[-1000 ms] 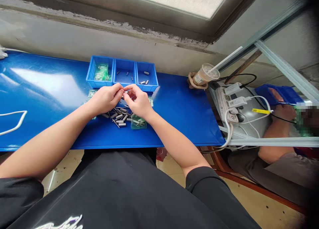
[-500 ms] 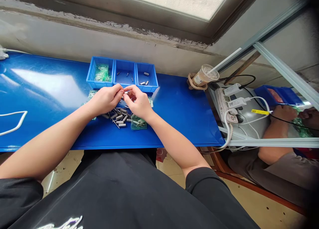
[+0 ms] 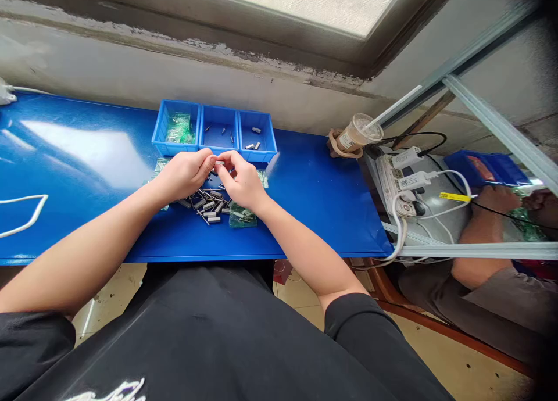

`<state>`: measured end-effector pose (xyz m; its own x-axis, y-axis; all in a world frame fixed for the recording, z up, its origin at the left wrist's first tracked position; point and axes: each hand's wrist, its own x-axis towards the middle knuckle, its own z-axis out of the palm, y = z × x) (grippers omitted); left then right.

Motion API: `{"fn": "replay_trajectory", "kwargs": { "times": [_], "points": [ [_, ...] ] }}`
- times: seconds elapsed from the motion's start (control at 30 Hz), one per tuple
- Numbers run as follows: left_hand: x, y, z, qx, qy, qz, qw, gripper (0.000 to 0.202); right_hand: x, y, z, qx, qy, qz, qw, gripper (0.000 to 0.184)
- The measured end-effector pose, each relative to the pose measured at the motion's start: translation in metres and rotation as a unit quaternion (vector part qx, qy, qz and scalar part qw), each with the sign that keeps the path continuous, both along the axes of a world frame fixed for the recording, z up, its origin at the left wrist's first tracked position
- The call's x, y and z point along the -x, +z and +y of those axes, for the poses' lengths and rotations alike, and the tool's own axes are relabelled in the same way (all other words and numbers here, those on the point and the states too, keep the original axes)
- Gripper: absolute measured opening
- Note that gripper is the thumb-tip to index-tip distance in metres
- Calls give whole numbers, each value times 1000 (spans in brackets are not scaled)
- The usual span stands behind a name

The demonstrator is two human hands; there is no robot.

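Note:
My left hand and my right hand meet fingertip to fingertip over the blue table. Together they pinch a small silver metal part. Beneath them lies a pile of several small metal parts with thin pins. A small green plastic bag lies by my right wrist. Just beyond my hands stand three joined blue bins: the left one holds green bags, the middle one a few pins, the right one a few metal pieces.
A plastic cup with a straw stands at the table's right end. Beside it lies a power strip with white chargers and cables. Another person's arm works at the right. A white cable lies at the left.
My hands have stayed in place; only the fingertips shifted slightly around the small part. The other person's hands at the right moved a little.

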<state>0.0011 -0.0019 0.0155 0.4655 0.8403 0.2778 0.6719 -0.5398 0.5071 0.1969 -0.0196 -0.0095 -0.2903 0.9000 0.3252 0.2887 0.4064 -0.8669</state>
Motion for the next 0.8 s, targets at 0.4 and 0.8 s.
{"fn": "replay_trajectory", "kwargs": {
  "times": [0.4,0.8],
  "points": [
    [0,-3,-3,13,-13,-39,999,39,-1,3,-2,70,-30,20,997,68],
    [-2,-3,-3,6,-5,-29,1000,38,0,0,1,29,-34,57,997,56]
  ]
}}
